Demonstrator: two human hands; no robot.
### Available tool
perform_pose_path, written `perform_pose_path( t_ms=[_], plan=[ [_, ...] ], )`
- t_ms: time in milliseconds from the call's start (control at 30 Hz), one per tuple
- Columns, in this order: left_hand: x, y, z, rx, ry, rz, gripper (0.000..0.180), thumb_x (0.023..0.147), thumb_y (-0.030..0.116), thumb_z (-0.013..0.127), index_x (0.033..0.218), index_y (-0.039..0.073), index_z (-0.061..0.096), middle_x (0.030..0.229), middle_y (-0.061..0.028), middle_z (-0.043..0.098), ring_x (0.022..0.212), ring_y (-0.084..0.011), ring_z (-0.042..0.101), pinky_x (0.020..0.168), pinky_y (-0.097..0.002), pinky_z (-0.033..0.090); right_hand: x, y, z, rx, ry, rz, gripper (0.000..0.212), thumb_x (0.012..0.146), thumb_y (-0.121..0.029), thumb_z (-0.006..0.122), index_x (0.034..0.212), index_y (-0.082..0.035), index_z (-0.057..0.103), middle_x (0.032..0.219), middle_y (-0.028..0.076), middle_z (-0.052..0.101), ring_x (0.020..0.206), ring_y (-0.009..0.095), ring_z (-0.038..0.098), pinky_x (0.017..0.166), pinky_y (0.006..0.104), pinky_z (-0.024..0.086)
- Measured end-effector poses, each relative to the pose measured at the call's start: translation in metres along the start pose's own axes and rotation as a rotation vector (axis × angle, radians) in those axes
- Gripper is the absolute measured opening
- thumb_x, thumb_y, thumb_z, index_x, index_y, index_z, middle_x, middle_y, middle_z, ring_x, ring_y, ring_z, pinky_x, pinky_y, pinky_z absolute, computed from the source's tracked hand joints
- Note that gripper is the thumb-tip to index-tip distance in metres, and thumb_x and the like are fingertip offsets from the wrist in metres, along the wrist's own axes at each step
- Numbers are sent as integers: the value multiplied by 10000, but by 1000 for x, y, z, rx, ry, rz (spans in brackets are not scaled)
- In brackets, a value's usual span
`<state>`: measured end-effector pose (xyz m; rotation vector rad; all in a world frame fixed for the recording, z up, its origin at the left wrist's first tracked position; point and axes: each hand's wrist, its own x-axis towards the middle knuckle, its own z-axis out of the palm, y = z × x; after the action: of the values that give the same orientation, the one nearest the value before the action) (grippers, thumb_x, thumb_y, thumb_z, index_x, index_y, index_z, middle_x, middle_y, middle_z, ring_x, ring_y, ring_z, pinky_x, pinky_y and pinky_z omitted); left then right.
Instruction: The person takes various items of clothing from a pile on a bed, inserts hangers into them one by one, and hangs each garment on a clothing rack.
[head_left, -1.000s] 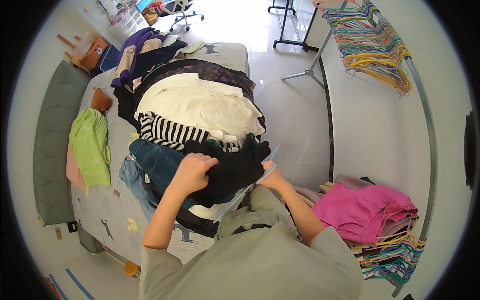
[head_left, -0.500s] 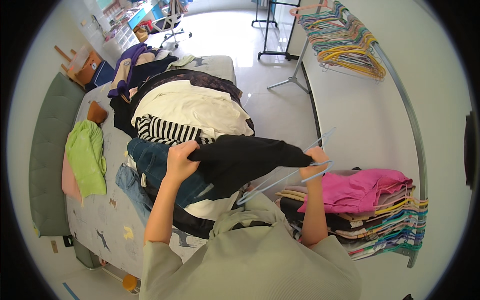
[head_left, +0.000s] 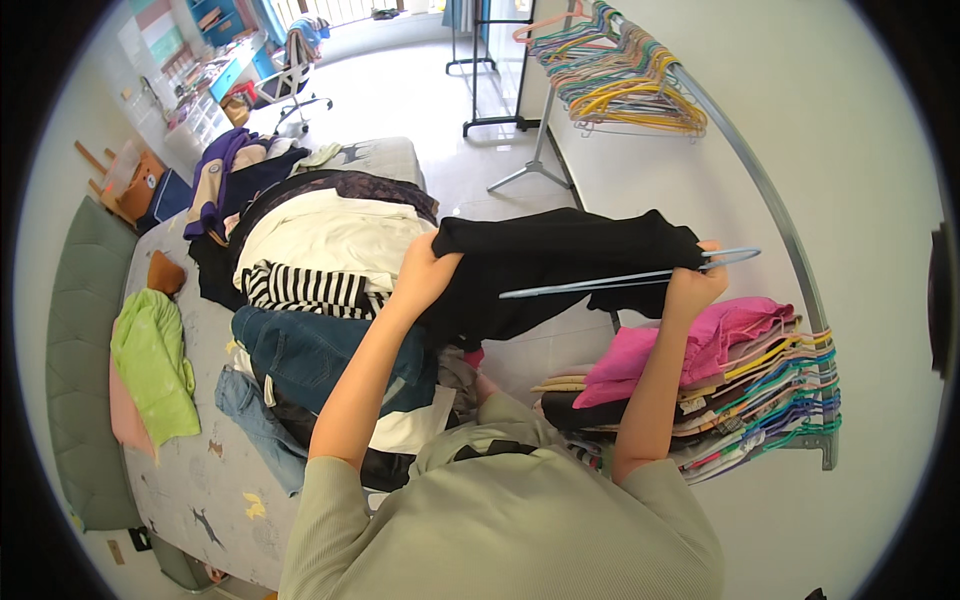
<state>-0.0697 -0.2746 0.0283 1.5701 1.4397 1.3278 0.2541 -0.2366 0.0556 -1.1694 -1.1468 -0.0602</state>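
A black garment is stretched in the air between my two hands, its lower part hanging loose. My left hand is closed on its left end. At the other end my right hand grips the garment's edge together with a light blue hanger, whose long thin bar lies across the front of the cloth. Which kind of garment it is, I cannot tell. Below my left forearm lie dark blue jeans on the bed. A striped black-and-white garment and a cream top lie beyond them.
Clothes on hangers fill the near right of a metal rack, with a pink garment on top. Bare hangers crowd its far end. The bed also bears a green garment. A desk chair stands far off.
Both hands have lifted the black garment up and to the right, off the pile. The hanger has turned and now lies nearly level across the cloth. My view has shifted too.
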Motion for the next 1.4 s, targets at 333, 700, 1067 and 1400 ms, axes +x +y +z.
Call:
perform_pose_path(
  t_ms=[333, 700, 1067, 1400],
  plan=[
    [22, 39, 26, -462, -112, -217, 240, 856, 159, 528, 1034, 6, 579, 944, -29, 608, 895, -116, 542, 825, -257, 413, 29, -44, -46, -178, -27, -207, 87, 671, -8, 585, 683, -40, 505, 554, 61, 398, 518, 120, 389, 495, 275, 335],
    [17, 29, -12, -298, -71, -140, 129, 796, 34, 607, 910, -23, 627, 795, 1, 628, 757, -62, 553, 690, -222, 440, 15, -24, -28, -189, -405, 38, 138, 652, -35, 636, 676, -47, 501, 521, -46, 353, 509, 35, 327, 471, 231, 252],
    [-4, 51, -67, -587, -104, -317, 187, 673, 2, 569, 851, 3, 626, 773, -39, 634, 698, -118, 579, 674, -212, 447, -11, -54, 1, 39, -1078, 319, 152, 611, -73, 636, 717, -63, 527, 490, -48, 369, 475, 39, 358, 455, 239, 270],
    [-32, 44, -89, -599, 0, -448, 319, 667, 27, 552, 972, -13, 638, 892, -68, 654, 816, -151, 599, 784, -234, 436, -51, -3, 16, 781, -1060, 1071, 137, 803, -88, 627, 881, -117, 518, 509, -113, 299, 421, 7, 230, 431, 203, 164]
  ],
)
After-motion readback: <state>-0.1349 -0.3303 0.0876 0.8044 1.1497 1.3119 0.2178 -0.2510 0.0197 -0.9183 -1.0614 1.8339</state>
